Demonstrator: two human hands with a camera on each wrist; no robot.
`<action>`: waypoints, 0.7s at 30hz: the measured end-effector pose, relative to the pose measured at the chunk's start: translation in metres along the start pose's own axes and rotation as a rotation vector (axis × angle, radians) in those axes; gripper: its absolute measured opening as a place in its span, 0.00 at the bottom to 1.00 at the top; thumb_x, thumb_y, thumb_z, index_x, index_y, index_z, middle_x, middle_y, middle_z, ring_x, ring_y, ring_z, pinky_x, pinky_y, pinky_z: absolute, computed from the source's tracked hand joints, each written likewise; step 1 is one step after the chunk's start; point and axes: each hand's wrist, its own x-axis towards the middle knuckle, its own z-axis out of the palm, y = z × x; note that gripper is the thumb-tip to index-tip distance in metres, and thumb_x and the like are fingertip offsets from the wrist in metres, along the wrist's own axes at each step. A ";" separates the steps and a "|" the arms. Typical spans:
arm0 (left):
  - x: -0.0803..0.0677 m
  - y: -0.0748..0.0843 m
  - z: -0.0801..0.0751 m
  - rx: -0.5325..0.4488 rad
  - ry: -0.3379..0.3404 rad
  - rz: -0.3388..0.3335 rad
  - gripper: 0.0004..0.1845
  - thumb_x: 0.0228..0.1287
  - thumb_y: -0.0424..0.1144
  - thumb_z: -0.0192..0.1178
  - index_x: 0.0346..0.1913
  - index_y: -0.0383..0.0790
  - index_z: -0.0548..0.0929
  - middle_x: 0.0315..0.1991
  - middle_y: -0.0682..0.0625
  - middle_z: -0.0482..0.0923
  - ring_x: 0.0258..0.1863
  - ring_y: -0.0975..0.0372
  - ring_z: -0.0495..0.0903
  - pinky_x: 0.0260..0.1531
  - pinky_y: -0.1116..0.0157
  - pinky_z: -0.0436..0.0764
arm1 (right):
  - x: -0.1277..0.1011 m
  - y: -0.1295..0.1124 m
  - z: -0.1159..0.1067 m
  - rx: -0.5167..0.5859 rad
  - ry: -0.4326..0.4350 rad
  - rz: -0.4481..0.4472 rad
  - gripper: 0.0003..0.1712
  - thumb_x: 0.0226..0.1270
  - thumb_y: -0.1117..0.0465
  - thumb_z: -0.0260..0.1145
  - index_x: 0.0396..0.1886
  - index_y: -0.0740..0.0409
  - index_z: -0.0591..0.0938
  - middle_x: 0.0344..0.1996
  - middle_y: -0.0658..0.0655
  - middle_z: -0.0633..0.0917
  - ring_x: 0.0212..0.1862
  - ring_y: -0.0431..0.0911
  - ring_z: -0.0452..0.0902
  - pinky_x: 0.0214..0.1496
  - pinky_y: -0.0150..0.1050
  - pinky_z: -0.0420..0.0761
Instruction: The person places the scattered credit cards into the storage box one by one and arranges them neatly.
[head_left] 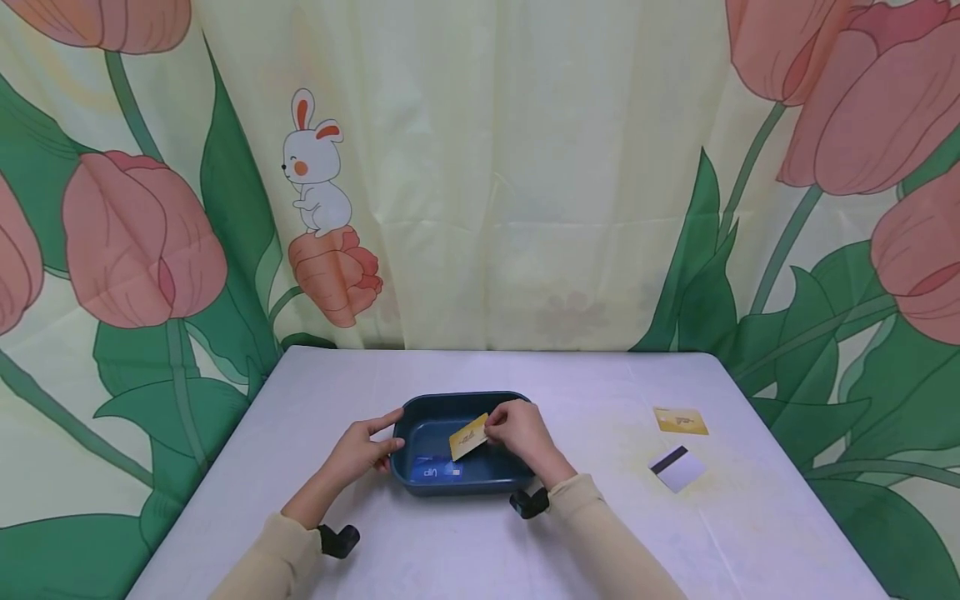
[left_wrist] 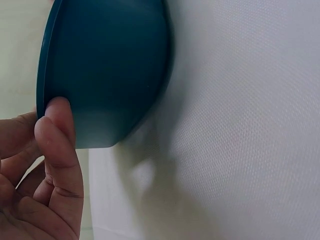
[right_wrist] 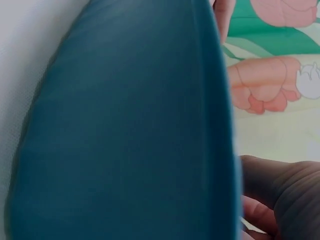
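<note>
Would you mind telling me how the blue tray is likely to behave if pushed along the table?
The blue tray seems stiff, since it shows no bending where the left hand grips it. It looks wide and low, so tipping seems unlikely. It may be light for its size, as it looks thin-walled.

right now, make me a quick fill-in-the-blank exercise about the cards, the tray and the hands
1. The ____ hand pinches a gold card.
2. The blue card inside the tray bears the letters ____.
3. To the right of the tray, ____ cards lie on the table.
4. The pale card has a ____ stripe.

Missing words: right; VIP; two; black.
</note>
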 end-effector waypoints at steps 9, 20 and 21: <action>0.000 -0.001 0.000 0.005 0.008 -0.005 0.32 0.70 0.33 0.67 0.75 0.45 0.73 0.29 0.44 0.80 0.17 0.60 0.77 0.27 0.60 0.84 | 0.003 0.001 0.002 -0.073 0.009 -0.005 0.02 0.61 0.69 0.73 0.28 0.63 0.89 0.25 0.53 0.88 0.26 0.39 0.83 0.29 0.32 0.81; 0.001 -0.001 0.001 0.012 0.009 -0.014 0.32 0.70 0.35 0.67 0.75 0.46 0.73 0.30 0.45 0.79 0.18 0.58 0.77 0.27 0.62 0.83 | 0.007 -0.010 0.006 -0.189 -0.050 -0.024 0.07 0.58 0.69 0.71 0.22 0.58 0.90 0.18 0.51 0.86 0.21 0.39 0.81 0.25 0.31 0.74; 0.001 -0.001 0.001 0.013 0.009 -0.015 0.32 0.70 0.35 0.67 0.75 0.47 0.73 0.29 0.45 0.79 0.18 0.58 0.77 0.26 0.62 0.83 | 0.008 -0.011 0.006 -0.189 -0.053 -0.021 0.07 0.59 0.68 0.71 0.23 0.58 0.90 0.18 0.50 0.86 0.21 0.39 0.82 0.25 0.30 0.74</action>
